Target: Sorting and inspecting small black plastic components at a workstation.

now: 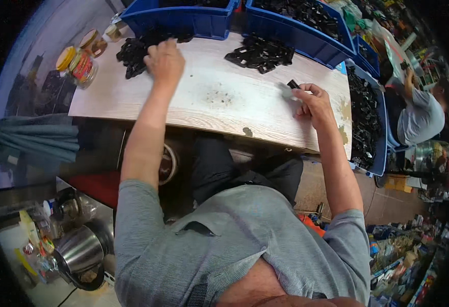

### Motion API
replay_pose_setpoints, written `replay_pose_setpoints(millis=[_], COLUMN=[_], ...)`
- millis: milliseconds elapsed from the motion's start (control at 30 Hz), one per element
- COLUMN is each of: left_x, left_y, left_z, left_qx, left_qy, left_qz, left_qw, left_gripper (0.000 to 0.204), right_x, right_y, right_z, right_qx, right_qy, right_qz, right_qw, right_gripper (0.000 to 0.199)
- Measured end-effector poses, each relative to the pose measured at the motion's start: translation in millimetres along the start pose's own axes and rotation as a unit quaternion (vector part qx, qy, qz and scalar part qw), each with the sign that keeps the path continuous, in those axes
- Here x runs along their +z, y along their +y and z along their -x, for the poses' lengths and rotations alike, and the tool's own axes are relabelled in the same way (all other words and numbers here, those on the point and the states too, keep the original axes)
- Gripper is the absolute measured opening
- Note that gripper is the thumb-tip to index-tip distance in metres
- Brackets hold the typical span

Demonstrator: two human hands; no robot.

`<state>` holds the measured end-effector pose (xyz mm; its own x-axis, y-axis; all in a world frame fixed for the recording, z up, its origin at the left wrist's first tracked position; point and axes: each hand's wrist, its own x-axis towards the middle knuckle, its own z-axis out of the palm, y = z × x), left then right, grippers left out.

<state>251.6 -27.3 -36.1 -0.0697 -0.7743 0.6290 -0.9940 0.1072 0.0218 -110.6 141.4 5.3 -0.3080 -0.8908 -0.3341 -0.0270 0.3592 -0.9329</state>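
My right hand (314, 104) is above the right part of the white wood-grain table (199, 100). Its thumb and fingers pinch a small black plastic piece (293, 84), whose exact kind I cannot make out. Over at the far left, my left hand (166, 62) reaches to the edge of a heap of small black parts (132, 56). Its fingers are bent down and blurred, so whether they grip a part is hidden. A second heap of black parts (260, 53) lies at the far middle, between my two hands.
Two blue bins (181, 21) (301, 31) with black parts line the table's far edge. Another blue crate (373, 148) of black parts stands off the right edge. Jars (82, 67) sit at the far left corner. A person (421, 115) sits at the far right.
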Motion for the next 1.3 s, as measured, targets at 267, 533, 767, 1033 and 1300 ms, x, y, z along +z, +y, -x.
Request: replay_pose_setpoints(millis=[267, 533, 767, 1033, 1300], left_x=[6, -3, -15, -9, -8], left_y=[22, 30, 40, 41, 34], left_z=[22, 21, 26, 25, 24], left_qx=[0.134, 0.071, 0.115, 0.117, 0.059], left_qy=[0.016, -0.024, -0.045, -0.013, -0.036], left_qz=[0.268, 0.286, 0.286, 0.291, 0.350], left_qw=[0.954, 0.955, 0.950, 0.950, 0.934], left_gripper=[0.021, 0.022, 0.025, 0.023, 0.026], right_x=[-81, -9, 23, 24, -13], right_y=[-10, -28, -30, -23, -20], right_z=[-34, -42, -76, -89, -47], right_qx=[-0.031, 0.007, -0.014, -0.038, 0.012], right_qy=[0.291, 0.125, 0.117, 0.132, 0.084], right_qz=[-0.124, 0.038, 0.129, 0.179, 0.002], right_qw=[0.948, 0.991, 0.985, 0.974, 0.996], right_gripper=[0.034, 0.036, 0.029, 0.025, 0.024])
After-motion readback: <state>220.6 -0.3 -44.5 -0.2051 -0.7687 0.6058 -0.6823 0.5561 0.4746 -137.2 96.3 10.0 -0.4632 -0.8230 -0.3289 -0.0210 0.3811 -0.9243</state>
